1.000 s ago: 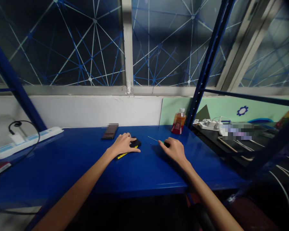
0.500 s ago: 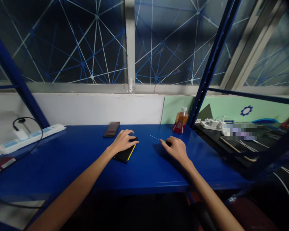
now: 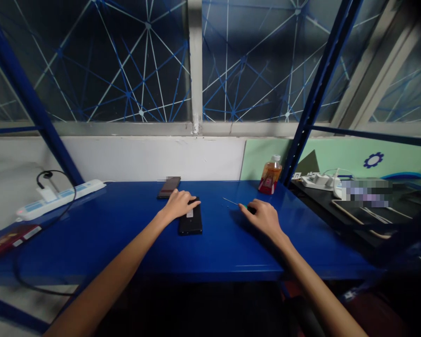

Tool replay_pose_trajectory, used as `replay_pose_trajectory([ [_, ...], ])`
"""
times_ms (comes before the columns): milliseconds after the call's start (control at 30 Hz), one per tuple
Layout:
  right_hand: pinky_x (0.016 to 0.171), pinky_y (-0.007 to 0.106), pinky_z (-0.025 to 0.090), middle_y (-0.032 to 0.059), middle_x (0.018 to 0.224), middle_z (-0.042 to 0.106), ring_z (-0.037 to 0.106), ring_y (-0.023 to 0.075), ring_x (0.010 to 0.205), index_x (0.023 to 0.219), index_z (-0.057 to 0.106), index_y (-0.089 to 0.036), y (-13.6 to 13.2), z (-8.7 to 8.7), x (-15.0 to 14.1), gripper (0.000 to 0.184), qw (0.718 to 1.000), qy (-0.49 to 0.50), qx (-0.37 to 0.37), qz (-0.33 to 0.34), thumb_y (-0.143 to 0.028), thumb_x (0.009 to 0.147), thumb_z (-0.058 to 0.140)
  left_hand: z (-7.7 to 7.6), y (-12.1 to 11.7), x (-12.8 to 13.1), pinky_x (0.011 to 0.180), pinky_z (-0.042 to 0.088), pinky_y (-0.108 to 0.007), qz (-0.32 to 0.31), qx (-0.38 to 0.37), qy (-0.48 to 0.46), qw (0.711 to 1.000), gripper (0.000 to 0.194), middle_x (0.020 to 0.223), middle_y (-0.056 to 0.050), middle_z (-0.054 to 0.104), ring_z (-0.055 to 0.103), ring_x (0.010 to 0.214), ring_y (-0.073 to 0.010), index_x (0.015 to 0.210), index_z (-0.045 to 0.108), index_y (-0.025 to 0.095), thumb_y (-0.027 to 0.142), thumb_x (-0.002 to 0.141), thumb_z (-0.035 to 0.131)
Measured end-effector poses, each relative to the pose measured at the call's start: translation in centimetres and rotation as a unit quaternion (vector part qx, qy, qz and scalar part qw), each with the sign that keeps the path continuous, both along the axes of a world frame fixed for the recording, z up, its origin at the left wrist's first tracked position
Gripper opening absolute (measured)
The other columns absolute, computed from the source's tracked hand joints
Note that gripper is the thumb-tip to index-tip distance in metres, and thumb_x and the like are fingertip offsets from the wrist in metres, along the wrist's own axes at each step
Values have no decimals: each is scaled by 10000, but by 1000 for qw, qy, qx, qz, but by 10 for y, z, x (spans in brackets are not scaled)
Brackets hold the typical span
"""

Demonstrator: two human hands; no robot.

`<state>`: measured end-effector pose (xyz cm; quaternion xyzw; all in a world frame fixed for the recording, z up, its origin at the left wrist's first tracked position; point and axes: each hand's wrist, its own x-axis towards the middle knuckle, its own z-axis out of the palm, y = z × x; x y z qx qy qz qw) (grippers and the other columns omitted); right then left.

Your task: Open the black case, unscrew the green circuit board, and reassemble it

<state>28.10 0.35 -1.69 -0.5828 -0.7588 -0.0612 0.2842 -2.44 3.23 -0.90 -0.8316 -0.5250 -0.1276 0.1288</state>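
Note:
A flat black rectangular case (image 3: 191, 225) with a pale label lies on the blue table, its long side pointing toward me. My left hand (image 3: 179, 204) grips the far part of it from above, with the thumb reaching over the top; the fingers cover some of the case. In my right hand (image 3: 263, 216) is a screwdriver (image 3: 231, 201) with a thin metal shaft and a partly hidden green and black handle. Its shaft points left, toward the case, without touching it. Tiny specks, perhaps screws (image 3: 226, 206), lie near the shaft.
Behind my left hand lies a dark phone (image 3: 169, 186). A drink bottle (image 3: 270, 175) stands at the back right. On the left are a white power strip (image 3: 61, 199) with a black cable and a red box (image 3: 12, 239). Blue rack posts (image 3: 314, 100) rise at both sides.
My left hand has turned the black case from slanted, with a yellow edge showing, to lying straight and label up. My right hand keeps the screwdriver in place. The view has shifted slightly left.

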Motion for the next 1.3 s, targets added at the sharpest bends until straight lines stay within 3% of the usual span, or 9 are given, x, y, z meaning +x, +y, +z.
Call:
replay_pose_trajectory([
  [133,507,263,204,37,668,613,531,136,588,576,600,-183,0,-3,-2,520,999,-28,-11,12,-544,895,404,6,-10,-4,766,388,-389,79,5,68,995,497,770,-143,692,641,764,-274,870,745,127,447,953,374],
  [233,505,262,209,38,681,629,543,145,590,613,620,-185,0,-6,-3,498,999,-29,-10,12,-550,884,416,9,-18,1,799,371,-445,140,36,84,986,512,813,-184,686,621,825,-318,786,738,103,443,943,388],
  [300,507,260,220,38,680,639,556,155,596,627,627,-189,2,-9,-2,498,999,-27,-17,11,-565,878,417,10,-19,5,856,349,-464,98,68,70,990,503,946,-190,678,582,971,-337,854,737,118,445,954,368],
  [400,503,261,225,33,668,651,573,168,598,663,641,-202,4,-14,-1,500,999,-29,-29,12,-588,875,404,6,-17,9,932,334,-433,-57,41,15,997,432,1220,-121,605,511,1136,-284,1022,710,199,450,966,363],
  [533,500,265,233,41,648,660,579,171,582,625,624,-202,3,-17,-1,522,998,-45,-30,22,-593,878,388,-1,-12,10,930,376,-386,-134,-40,-59,988,429,1203,-74,606,535,1102,-233,1075,691,234,438,986,324],
  [667,507,259,257,33,666,670,596,173,595,656,641,-208,-2,-16,-1,504,997,-54,-38,41,-589,879,398,-5,-13,10,880,412,-384,-96,-31,-94,990,472,1087,-99,616,567,970,-226,1025,710,191,431,991,304],
  [967,535,256,325,40,707,669,628,178,647,724,679,-207,-20,-21,2,453,996,-49,-23,69,-554,887,437,-14,-12,15,842,421,-402,24,4,-104,994,606,979,-124,615,564,930,-248,874,739,148,477,988,242],
  [1300,501,250,314,44,705,655,618,173,616,767,690,-211,-21,-23,-5,461,995,-48,-9,83,-574,884,431,-17,-14,17,824,418,-424,65,-4,-111,992,631,934,-136,628,560,929,-274,877,736,143,513,975,233],
])
